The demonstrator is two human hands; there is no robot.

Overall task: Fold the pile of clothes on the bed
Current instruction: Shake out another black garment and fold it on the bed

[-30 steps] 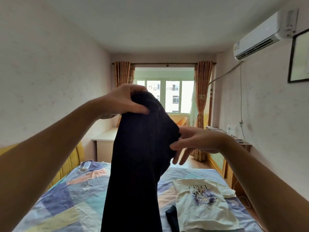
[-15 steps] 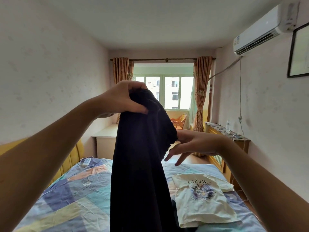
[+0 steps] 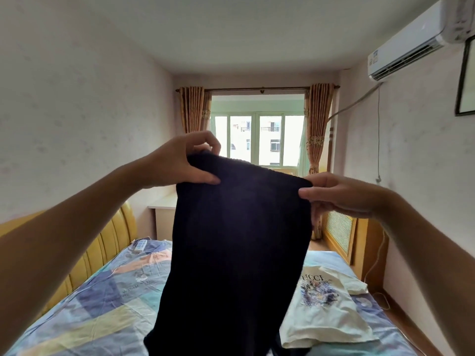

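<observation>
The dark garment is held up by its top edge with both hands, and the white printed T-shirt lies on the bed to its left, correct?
Not quite. In the head view the white printed T-shirt lies to the right of the dark garment, not the left. Left hand and right hand do both grip its top edge.

Held between both pinches, the dark garment (image 3: 239,253) is matt, finely ribbed knit cloth. Below the right grip lies a white T-shirt (image 3: 326,312) of smooth printed cotton-like cloth; beneath the left, a creased patchwork bedsheet (image 3: 97,299) and glossy padded yellow headboard (image 3: 102,247).
</observation>
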